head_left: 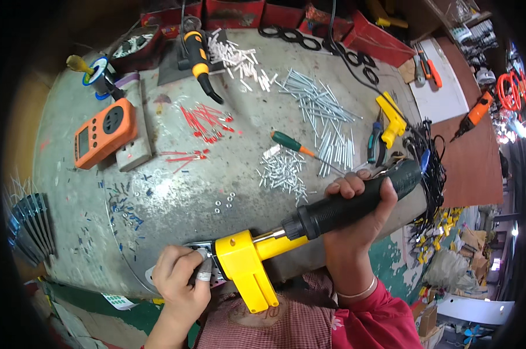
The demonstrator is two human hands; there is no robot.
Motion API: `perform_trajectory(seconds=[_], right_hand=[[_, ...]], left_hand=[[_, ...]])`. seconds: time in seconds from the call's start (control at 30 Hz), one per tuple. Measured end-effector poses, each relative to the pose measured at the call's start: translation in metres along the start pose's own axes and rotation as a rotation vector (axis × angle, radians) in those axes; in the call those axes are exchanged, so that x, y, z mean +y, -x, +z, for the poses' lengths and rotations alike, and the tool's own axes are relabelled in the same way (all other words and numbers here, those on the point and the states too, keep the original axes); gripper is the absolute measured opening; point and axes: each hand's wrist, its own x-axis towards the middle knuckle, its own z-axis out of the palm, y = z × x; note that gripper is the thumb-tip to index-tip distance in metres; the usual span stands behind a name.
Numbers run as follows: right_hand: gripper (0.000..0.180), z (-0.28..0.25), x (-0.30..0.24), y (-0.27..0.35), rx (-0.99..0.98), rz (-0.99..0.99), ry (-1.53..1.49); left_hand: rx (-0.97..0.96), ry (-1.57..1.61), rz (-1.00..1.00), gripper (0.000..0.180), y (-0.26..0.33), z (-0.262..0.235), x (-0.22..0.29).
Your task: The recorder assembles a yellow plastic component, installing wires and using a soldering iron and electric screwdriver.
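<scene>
My right hand is wrapped round a black electric screwdriver, its thumb along the body. The steel bit points left and meets a yellow plastic tool housing; whether it sits on a screw I cannot see. At the housing's left end, my left hand grips a metal fitting against it, with white tape round two fingertips. The fingers hide much of that fitting. Beyond the right hand lies a green and orange screwdriver, with long screws and short screws in piles.
Several nuts and red-sleeved leads lie on the grey table. An orange meter stands at left. At the back are a hot yellow-black soldering tool, white tubes and red bins. Black cables lie right.
</scene>
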Motion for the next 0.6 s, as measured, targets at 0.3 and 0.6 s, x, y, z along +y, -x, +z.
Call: perform_trajectory(seconds=[0.3, 0.6], right_hand=[[0.035, 0.005, 0.000, 0.003, 0.098, 0.026, 0.044], [0.037, 0.006, 0.005, 0.000, 0.081, -0.099, 0.166]], left_hand=[[-0.039, 0.149, -0.112, 0.014, 0.000, -0.003, 0.000], [-0.122, 0.102, -0.039, 0.014, 0.002, -0.009, -0.005]])
